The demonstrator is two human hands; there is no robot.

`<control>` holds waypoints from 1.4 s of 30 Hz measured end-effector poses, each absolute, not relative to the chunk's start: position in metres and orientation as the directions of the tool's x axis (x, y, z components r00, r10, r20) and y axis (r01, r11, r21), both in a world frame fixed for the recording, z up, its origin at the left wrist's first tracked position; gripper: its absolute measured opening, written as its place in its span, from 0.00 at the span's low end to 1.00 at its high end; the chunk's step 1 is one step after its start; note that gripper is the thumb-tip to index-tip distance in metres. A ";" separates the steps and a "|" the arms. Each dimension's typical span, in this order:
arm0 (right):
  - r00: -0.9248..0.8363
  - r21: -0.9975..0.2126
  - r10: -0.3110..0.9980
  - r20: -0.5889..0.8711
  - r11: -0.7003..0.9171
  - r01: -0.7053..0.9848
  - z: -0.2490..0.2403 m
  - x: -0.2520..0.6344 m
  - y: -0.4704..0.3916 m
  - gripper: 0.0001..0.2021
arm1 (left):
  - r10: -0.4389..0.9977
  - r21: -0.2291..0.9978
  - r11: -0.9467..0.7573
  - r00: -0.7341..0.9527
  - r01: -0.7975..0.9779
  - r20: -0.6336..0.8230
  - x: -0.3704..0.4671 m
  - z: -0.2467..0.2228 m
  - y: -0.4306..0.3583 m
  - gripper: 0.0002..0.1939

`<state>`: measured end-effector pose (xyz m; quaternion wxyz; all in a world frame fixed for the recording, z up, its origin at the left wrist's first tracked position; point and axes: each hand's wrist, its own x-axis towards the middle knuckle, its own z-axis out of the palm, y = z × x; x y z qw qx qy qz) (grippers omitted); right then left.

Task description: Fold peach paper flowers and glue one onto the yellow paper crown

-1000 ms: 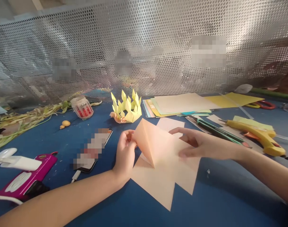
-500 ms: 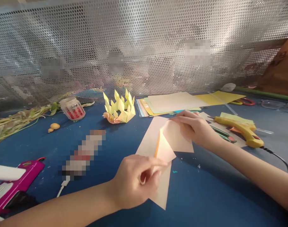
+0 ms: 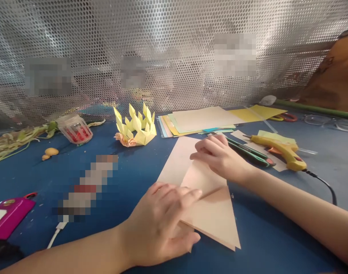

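A pale pink sheet of paper [image 3: 214,219] lies folded on the blue table, its layers overlapping at the lower right and one part reaching up and away. My left hand [image 3: 162,220] rests across its left side, fingers stretched over the folded flap and thumb apart below. At the upper part of the sheet, my right hand [image 3: 215,156] presses down with curled fingers closed at the paper's edge; its fingertips are partly hidden. Just beyond my right wrist lies a green utility knife [image 3: 248,152].
Behind stand a yellow folded-paper crown [image 3: 136,127], a jar with red bits [image 3: 75,130] and a stack of coloured paper [image 3: 202,118]. A yellow glue gun [image 3: 276,148] with a cord lies right. At left are a magenta device [image 3: 14,217] and a perforated metal panel [image 3: 174,45] behind.
The raised flap of paper has come down flat toward the lower right. My left hand has loosened from its pinch and spread on the paper. My right hand has curled more.
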<state>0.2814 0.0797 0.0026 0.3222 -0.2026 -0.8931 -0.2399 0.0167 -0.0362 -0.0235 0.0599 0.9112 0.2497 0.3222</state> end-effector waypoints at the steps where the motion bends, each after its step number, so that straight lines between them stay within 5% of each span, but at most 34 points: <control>1: -0.725 0.310 0.195 0.661 0.809 0.499 0.002 0.280 0.078 0.18 | 0.520 0.347 -0.853 0.688 0.389 0.506 0.017 -0.023 -0.033 0.33; 6: -0.721 0.311 0.195 0.665 0.806 0.504 0.007 0.283 0.078 0.24 | 0.618 0.640 -0.682 0.746 0.354 0.246 0.015 -0.015 -0.027 0.28; 12: -0.448 0.095 0.580 0.680 0.537 0.838 0.030 0.321 0.100 0.17 | 0.699 0.798 -0.375 0.709 0.472 -0.091 0.017 0.011 -0.026 0.43; 16: -0.205 -0.006 0.862 0.463 0.235 0.972 0.037 0.346 0.114 0.13 | 0.728 0.831 -0.185 0.641 0.525 -0.243 0.019 0.025 -0.029 0.42; 21: 0.042 0.002 0.993 0.107 -0.042 0.999 0.041 0.352 0.114 0.19 | 0.839 0.774 -0.084 0.463 0.627 -0.284 0.020 0.030 -0.027 0.04; 24: 0.079 0.018 0.996 -0.034 -0.078 0.997 0.043 0.348 0.112 0.19 | 0.848 0.810 -0.088 0.471 0.580 -0.245 0.017 0.026 -0.024 0.19; 28: 0.064 0.016 0.996 -0.055 -0.063 0.998 0.041 0.348 0.113 0.19 | 0.868 0.838 -0.052 0.439 0.543 -0.231 0.014 0.020 -0.023 0.17; 33: -0.014 -0.054 0.995 0.096 0.019 0.998 0.030 0.347 0.120 0.18 | 0.881 0.830 -0.099 0.436 0.549 -0.182 0.013 0.015 -0.022 0.10; 35: -0.146 -0.097 0.976 0.161 0.163 0.982 0.027 0.342 0.120 0.18 | 0.891 0.826 -0.126 0.428 0.550 -0.149 0.012 0.013 -0.022 0.05; 39: -0.482 -0.161 0.847 0.225 0.521 0.838 0.027 0.331 0.111 0.20 | 0.910 0.779 -0.296 0.410 0.553 0.054 0.010 0.003 -0.025 0.19; 42: -0.644 -0.187 0.726 0.243 0.686 0.703 0.028 0.326 0.099 0.22 | 0.834 0.665 -0.520 0.485 0.535 0.262 0.008 -0.007 -0.031 0.18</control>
